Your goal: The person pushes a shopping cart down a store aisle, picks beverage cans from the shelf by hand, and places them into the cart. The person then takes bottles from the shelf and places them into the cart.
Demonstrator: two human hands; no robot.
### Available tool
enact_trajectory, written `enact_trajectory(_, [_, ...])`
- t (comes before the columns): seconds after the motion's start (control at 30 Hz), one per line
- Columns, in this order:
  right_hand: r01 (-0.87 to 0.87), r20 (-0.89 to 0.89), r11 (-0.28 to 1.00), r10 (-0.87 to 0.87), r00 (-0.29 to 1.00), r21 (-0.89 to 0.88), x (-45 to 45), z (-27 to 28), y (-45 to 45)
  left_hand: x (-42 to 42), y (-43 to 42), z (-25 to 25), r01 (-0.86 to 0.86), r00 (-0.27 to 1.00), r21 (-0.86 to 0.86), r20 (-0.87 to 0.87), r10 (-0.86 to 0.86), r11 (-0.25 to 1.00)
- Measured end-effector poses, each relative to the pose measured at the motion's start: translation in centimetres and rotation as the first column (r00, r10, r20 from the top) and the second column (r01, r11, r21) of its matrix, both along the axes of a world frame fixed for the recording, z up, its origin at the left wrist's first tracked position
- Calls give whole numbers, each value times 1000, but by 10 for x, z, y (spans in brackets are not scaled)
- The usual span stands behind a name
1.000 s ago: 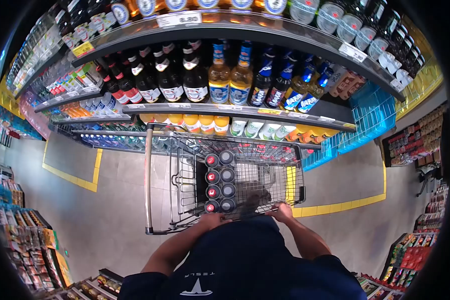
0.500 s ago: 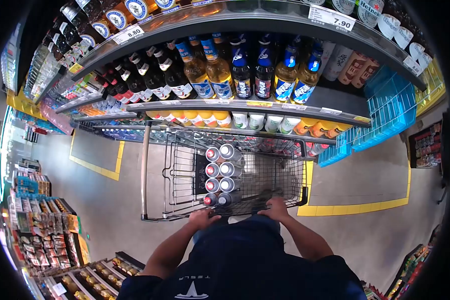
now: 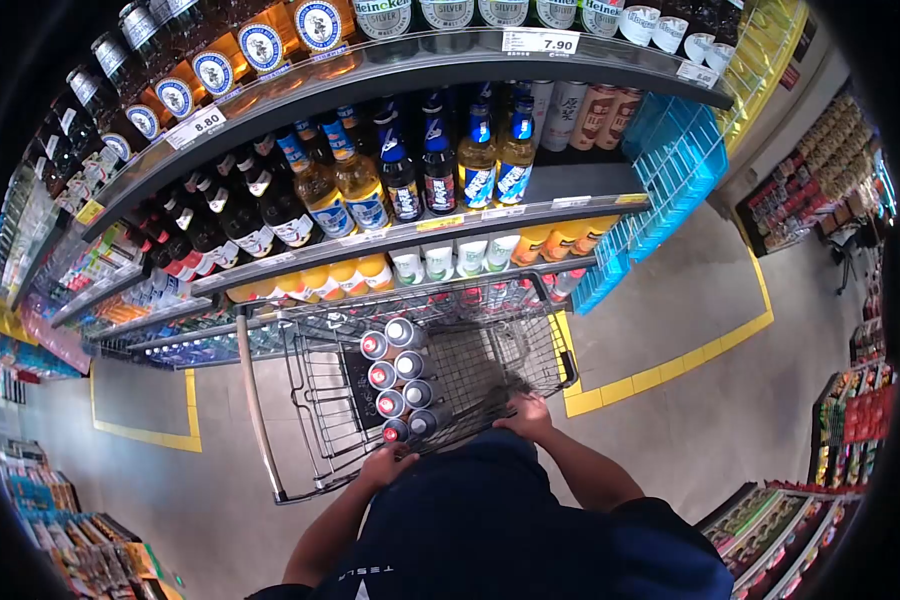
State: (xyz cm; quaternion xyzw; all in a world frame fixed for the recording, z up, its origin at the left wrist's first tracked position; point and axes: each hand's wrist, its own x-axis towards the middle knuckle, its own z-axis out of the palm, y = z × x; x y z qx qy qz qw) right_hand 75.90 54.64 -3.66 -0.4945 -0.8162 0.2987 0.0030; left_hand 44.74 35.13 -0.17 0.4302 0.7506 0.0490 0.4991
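Observation:
A wire shopping cart [image 3: 470, 352] stands sideways in front of me, close along the shelf. My left hand [image 3: 387, 464] is at its near side rim, beside the cans, with the fingers curled and partly hidden. Farther right on that same rim is my right hand [image 3: 527, 415], its fingers bent over the wire. Inside the basket, several upright cans [image 3: 407, 366] with silver rims stand in two rows toward the handle end. One row has red-and-white tops, the other pale or grey tops. The cart's handle bar [image 3: 257, 405] is at the left, away from both hands.
A drinks shelf [image 3: 420, 235] with beer bottles [image 3: 315, 190] curves across the far side. A blue wire rack [image 3: 675, 180] hangs at its right end. Yellow floor tape [image 3: 670, 368] marks the right floor. More goods shelves [image 3: 785, 545] stand at lower right.
My view has turned to the right, so the cart, cans and shelf appear farther left and tilted. Both hands remain at the cart's near rim.

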Motion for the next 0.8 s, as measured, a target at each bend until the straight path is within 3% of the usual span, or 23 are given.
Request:
enact_trajectory(0.2, [120, 78, 990, -114, 990, -76, -6, 11, -12, -22, -15, 15, 131, 989, 101, -77, -124, 986])
enact_trajectory(0.3, [143, 113, 977, -125, 986, -160, -7, 13, -7, -35, -20, 19, 128, 992, 92, -7, -128, 987])
enact_trajectory(0.33, [136, 120, 975, -116, 986, -177, -8, 19, -6, -40, -21, 5, 157, 988, 7, -1, -157, 988])
enact_trajectory(0.37, [124, 130, 980, -103, 986, -157, -9, 18, -7, -41, -25, -8, 129, 991, 12, 20, -130, 992])
enact_trajectory(0.47, [115, 145, 987, -98, 985, -110, -8, 16, -6, -36, -18, 15, 125, 992, -45, 29, -123, 991])
enact_trajectory(0.6, [116, 162, 980, -90, 983, -159, -4, 4, -2, -37, -17, 13, 142, 990, -62, 10, -142, 988])
enact_trajectory(0.8, [77, 195, 986, -47, 980, -148, -1, 0, 2, -37, -16, 22, 140, 989, -12, 37, -140, 990])
